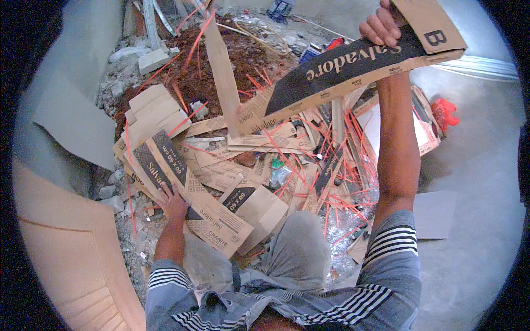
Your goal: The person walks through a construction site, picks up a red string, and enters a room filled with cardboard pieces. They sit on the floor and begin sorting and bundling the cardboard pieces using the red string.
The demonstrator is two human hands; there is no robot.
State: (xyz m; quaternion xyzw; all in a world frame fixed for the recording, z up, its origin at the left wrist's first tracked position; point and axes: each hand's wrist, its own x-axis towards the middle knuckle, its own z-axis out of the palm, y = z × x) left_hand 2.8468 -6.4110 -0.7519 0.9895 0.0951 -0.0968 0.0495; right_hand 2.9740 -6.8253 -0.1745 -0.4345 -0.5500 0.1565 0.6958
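Your right hand is raised far forward, fingers curled tight over the top edge of a long flattened cardboard box panel, brown with a black printed band. Its long axis runs from your grip at the upper right down and leftward, the low end hanging over the heap of cardboard scraps; whether that end touches the heap, you cannot tell. Your left hand is low and close to your body, palm down and fingers spread flat on a second flattened box that lies on the pile, its long axis running diagonally from upper left to lower right. That hand presses, not clamped on anything. The two panels are well apart: raised one ahead and right, flat one near and left, each under its own hand. Red plastic straps thread through the scraps between them. Rubble and reddish soil lie beyond.
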